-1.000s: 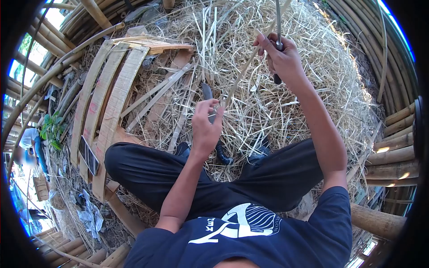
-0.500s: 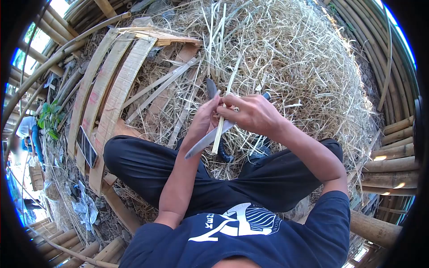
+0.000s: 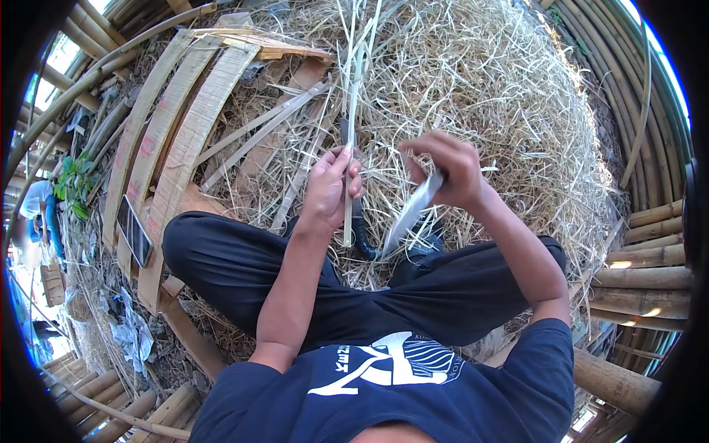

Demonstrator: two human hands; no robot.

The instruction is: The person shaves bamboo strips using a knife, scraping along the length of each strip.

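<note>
Your left hand (image 3: pixel 332 184) is closed around a thin bamboo strip (image 3: pixel 348 225), thumb over its near face, with the strip's lower end sticking out below the fist and the rest running up past the fingers. Your right hand (image 3: pixel 447 170) is curled around the knife (image 3: pixel 412 214), its grip mostly hidden in the palm. The blade angles down and to the left, its tip near the dark curved handle (image 3: pixel 363 240) of a tool lying behind your left hand.

You have a gap between the two hands, with the blade apart from the strip. Your bent knees in black trousers (image 3: pixel 473 295) bound the space below. Bamboo shavings (image 3: pixel 509 103) spread above and to the right, reaching toward the bamboo poles (image 3: pixel 642 277) at the far right. On the left, the slatted wooden frame (image 3: pixel 201 125) stands beyond your left forearm, and a phone (image 3: pixel 134 231) rests on its slats.

Your navy T-shirt (image 3: pixel 295 406) carries large white lettering and a striped emblem; folds and angle keep the words from reading clearly. Faint red marks on the slats are too indistinct to read. A person (image 3: pixel 38 203) is at the far left edge.
</note>
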